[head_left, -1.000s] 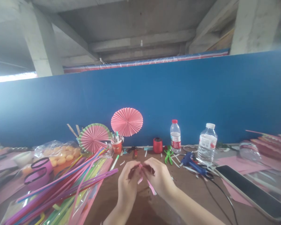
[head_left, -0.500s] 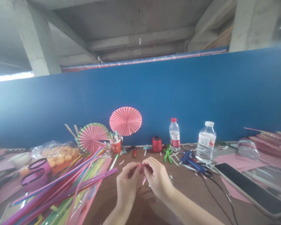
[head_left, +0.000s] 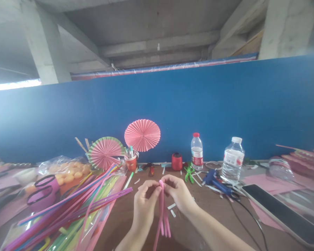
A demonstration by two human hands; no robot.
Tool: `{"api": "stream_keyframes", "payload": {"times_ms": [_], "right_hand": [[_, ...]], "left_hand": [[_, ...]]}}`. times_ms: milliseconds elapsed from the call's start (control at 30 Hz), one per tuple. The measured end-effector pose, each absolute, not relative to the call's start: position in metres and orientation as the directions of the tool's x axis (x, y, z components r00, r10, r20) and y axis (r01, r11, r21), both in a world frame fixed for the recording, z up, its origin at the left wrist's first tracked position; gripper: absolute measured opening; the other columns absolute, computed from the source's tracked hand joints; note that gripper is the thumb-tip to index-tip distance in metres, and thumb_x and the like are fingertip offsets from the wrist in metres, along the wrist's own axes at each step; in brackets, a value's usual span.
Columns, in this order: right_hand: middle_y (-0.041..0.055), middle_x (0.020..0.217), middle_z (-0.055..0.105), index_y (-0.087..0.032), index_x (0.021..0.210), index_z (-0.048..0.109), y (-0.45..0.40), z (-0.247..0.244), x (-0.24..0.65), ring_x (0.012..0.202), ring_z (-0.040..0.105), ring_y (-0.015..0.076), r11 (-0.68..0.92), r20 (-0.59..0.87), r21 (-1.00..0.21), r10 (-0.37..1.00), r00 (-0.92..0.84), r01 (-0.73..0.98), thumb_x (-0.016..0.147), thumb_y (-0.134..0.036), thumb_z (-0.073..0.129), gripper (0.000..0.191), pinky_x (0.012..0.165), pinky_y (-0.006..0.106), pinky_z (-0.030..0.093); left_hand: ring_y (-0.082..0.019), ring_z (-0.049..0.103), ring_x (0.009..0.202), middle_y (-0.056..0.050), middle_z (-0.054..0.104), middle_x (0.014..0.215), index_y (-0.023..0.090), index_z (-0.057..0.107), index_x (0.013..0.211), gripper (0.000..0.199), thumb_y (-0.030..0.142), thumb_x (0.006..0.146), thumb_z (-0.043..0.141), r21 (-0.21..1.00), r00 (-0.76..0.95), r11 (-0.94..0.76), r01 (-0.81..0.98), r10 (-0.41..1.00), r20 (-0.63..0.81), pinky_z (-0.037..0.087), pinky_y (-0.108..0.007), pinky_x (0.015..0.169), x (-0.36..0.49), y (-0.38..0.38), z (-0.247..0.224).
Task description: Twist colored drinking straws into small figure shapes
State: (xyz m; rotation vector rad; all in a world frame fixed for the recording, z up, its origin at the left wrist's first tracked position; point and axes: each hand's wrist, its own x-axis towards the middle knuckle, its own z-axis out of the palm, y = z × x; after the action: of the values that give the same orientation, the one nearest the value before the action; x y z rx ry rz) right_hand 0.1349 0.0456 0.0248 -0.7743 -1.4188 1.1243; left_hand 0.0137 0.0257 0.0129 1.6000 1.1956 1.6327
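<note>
Brown table, blue wall: two hands on pink strands

Concrete ceiling (head_left: 157, 21) up top, blue wall (head_left: 172, 94) across the far side, cluttered brown table (head_left: 125, 219) in front. Near middle: left hand (head_left: 144, 202) and right hand (head_left: 180, 195) close together, fingertips clamped on the folded top of the pink strands (head_left: 161, 205). Exact right finger contact partly hidden. Strands hang down between the hands, loose ends toward the near edge, one longer on the left. White paper scraps (head_left: 173, 213) just beside the right hand.

Left side: bundle of coloured sticks (head_left: 68, 209), purple rings (head_left: 39, 198), bag of orange balls (head_left: 73, 170). Far middle: round pink fan (head_left: 142, 135), green-edged fan (head_left: 104, 153), orange cup (head_left: 131, 164) with pens, small red container (head_left: 177, 162). Right side: red-capped bottle (head_left: 197, 155), white-capped bottle (head_left: 232, 164), green figure (head_left: 189, 173), blue glue gun (head_left: 217, 183), dark-screened phone (head_left: 279, 209) partly over pink paper (head_left: 261, 181).
</note>
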Motion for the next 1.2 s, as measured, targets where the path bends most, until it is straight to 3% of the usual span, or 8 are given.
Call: {"api": "stream_keyframes", "payload": {"times_ms": [233, 433, 767, 900, 1067, 1200], "right_hand": [[-0.002, 0.059, 0.054, -0.016, 0.071, 0.057, 0.046, 0.021, 0.133, 0.05, 0.05, 0.0109, 0.246, 0.286, -0.938, 0.947, -0.147, -0.244, 0.07, -0.031, 0.059, 0.015, 0.051, 0.023, 0.043], [-0.0027, 0.056, 0.054, -0.015, 0.068, 0.058, 0.049, 0.023, 0.139, 0.05, 0.048, 0.0096, 0.297, 0.309, -0.95, 0.94, -0.143, -0.098, 0.069, -0.028, 0.06, 0.013, 0.051, 0.021, 0.041], [-0.0019, 0.06, 0.054, -0.016, 0.068, 0.056, 0.053, 0.021, 0.141, 0.055, 0.053, 0.0115, 0.294, 0.318, -0.945, 0.928, -0.195, -0.141, 0.068, -0.02, 0.052, 0.005, 0.054, 0.023, 0.046], [-0.0017, 0.059, 0.056, -0.015, 0.07, 0.057, 0.051, 0.021, 0.142, 0.053, 0.053, 0.0116, 0.375, 0.375, -0.926, 0.91, -0.175, -0.035, 0.068, -0.015, 0.05, 0.008, 0.052, 0.022, 0.044], [-0.0019, 0.061, 0.059, -0.016, 0.071, 0.059, 0.046, 0.024, 0.141, 0.057, 0.055, 0.0122, 0.441, 0.425, -0.894, 0.89, -0.166, 0.075, 0.066, -0.011, 0.048, 0.013, 0.054, 0.022, 0.042], [0.0005, 0.065, 0.063, -0.016, 0.074, 0.061, 0.042, 0.028, 0.141, 0.061, 0.058, 0.0142, 0.439, 0.421, -0.896, 0.887, -0.19, 0.062, 0.068, -0.012, 0.048, 0.015, 0.058, 0.024, 0.044]], "left_hand": [[-0.014, 0.058, 0.058, 0.0, 0.061, 0.064, 0.016, 0.059, 0.073, 0.012, 0.027, 0.07, 0.059, 0.929, -0.146, -0.359, 0.085, 0.918, 0.368, 0.048, -0.025, 0.057, 0.017, 0.027, 0.02], [-0.016, 0.059, 0.069, -0.001, 0.062, 0.072, 0.017, 0.062, 0.076, 0.009, 0.022, 0.069, 0.058, 0.906, -0.102, -0.401, 0.136, 0.904, 0.416, 0.047, -0.026, 0.065, 0.012, 0.032, 0.011], [-0.016, 0.057, 0.068, -0.003, 0.064, 0.075, 0.018, 0.064, 0.08, 0.015, 0.028, 0.074, 0.055, 0.866, -0.114, -0.436, 0.245, 0.874, 0.472, 0.046, -0.025, 0.064, 0.012, 0.031, 0.009], [-0.016, 0.056, 0.069, -0.002, 0.063, 0.074, 0.018, 0.062, 0.077, 0.012, 0.028, 0.074, 0.056, 0.852, -0.11, -0.451, 0.267, 0.864, 0.492, 0.045, -0.025, 0.064, 0.013, 0.028, 0.012], [-0.015, 0.057, 0.067, -0.001, 0.062, 0.072, 0.018, 0.062, 0.077, 0.012, 0.027, 0.073, 0.056, 0.864, -0.126, -0.444, 0.238, 0.868, 0.481, 0.045, -0.023, 0.062, 0.012, 0.027, 0.015], [-0.014, 0.057, 0.063, 0.0, 0.061, 0.068, 0.017, 0.062, 0.075, 0.013, 0.028, 0.072, 0.057, 0.881, -0.165, -0.433, 0.188, 0.871, 0.463, 0.047, -0.023, 0.059, 0.013, 0.027, 0.015]]}}
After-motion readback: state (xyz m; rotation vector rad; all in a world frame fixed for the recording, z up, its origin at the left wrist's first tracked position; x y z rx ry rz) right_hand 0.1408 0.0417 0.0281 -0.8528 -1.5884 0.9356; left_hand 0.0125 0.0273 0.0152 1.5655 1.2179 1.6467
